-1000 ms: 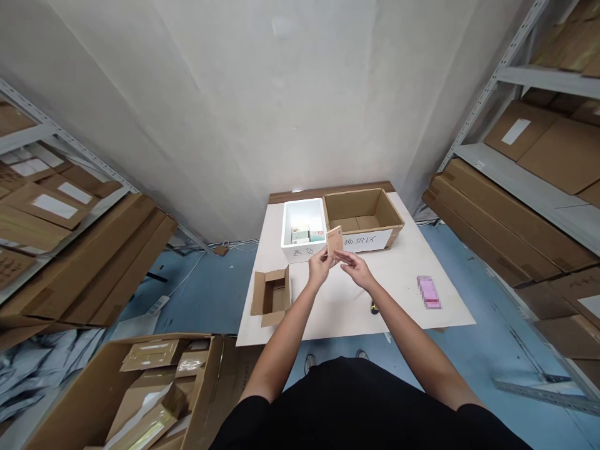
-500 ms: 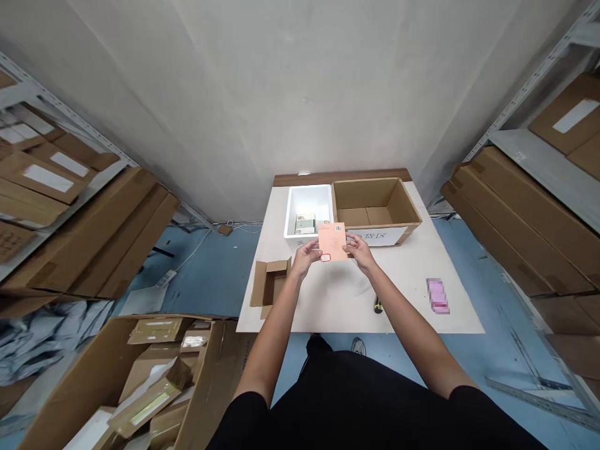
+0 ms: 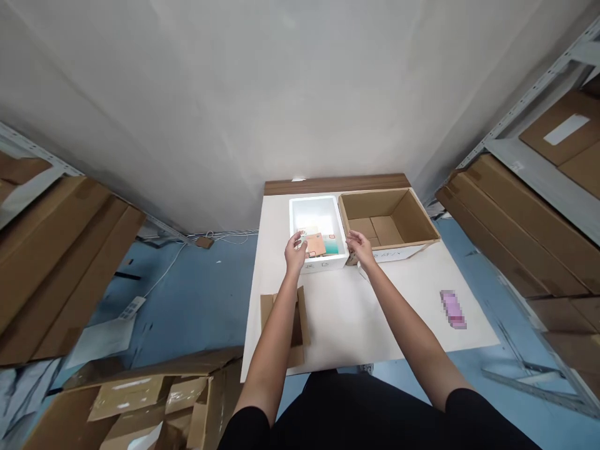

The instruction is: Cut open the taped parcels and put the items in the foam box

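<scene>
A flat orange packet [image 3: 317, 244] lies inside the white foam box [image 3: 320, 202] at the back of the white table [image 3: 347, 312], on top of other small packs. My left hand [image 3: 295, 250] hovers at the box's left front corner, fingers apart, fingertips right beside the packet's edge; whether they touch it I cannot tell. My right hand [image 3: 360, 245] is held at the box's right front corner, fingers loosely spread and holding nothing.
An open brown carton [image 3: 419, 219] stands right of the foam box. A small opened cardboard box [image 3: 302, 325] lies under my left forearm. A pink object [image 3: 452, 308] rests at the table's right. Shelves of cartons flank both sides; a large carton [image 3: 154, 406] sits on the floor.
Both hands held the orange packet upright over the table; now it lies in the foam box and both hands have come off it. The view shifted closer to the table.
</scene>
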The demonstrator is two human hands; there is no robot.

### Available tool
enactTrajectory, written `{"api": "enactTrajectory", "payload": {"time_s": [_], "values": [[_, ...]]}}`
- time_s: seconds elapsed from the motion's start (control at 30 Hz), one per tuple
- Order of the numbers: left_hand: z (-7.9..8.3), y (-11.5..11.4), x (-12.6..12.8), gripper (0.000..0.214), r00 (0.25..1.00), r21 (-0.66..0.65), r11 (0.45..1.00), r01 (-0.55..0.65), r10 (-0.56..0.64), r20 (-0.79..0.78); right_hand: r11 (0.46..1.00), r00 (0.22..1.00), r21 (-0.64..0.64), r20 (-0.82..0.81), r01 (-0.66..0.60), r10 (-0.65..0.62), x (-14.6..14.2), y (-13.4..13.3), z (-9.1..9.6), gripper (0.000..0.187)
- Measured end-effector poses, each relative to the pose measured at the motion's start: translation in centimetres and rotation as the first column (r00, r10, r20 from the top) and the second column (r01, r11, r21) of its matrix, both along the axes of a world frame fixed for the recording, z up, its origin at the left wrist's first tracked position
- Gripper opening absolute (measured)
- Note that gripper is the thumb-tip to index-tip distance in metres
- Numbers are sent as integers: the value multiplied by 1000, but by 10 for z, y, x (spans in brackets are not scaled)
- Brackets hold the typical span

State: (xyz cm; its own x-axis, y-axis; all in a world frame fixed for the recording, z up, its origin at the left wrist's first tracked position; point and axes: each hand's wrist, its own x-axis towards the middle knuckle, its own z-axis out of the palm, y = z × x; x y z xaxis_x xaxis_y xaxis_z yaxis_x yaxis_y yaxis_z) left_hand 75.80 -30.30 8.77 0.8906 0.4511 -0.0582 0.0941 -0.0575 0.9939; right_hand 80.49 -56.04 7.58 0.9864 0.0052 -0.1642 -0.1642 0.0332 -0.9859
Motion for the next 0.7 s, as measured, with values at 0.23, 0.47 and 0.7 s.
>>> {"api": "enactTrajectory", "payload": {"time_s": [0.23, 0.47, 0.7], "values": [[-37, -44, -16, 46, 989, -72, 987, 145, -146, 3, 998, 997, -26, 36, 62, -61, -65, -58, -27, 58], [-126, -149, -74, 46, 910, 62, 937, 343, -316, -268, 913, 1000, -409, 5, -2, 5, -139, -146, -119, 56], [-220, -222, -150, 64, 673, 353, 643, 679, -355, -648, 549, 990, -833, 12, -66, 138, -182, -176, -197, 56]]}}
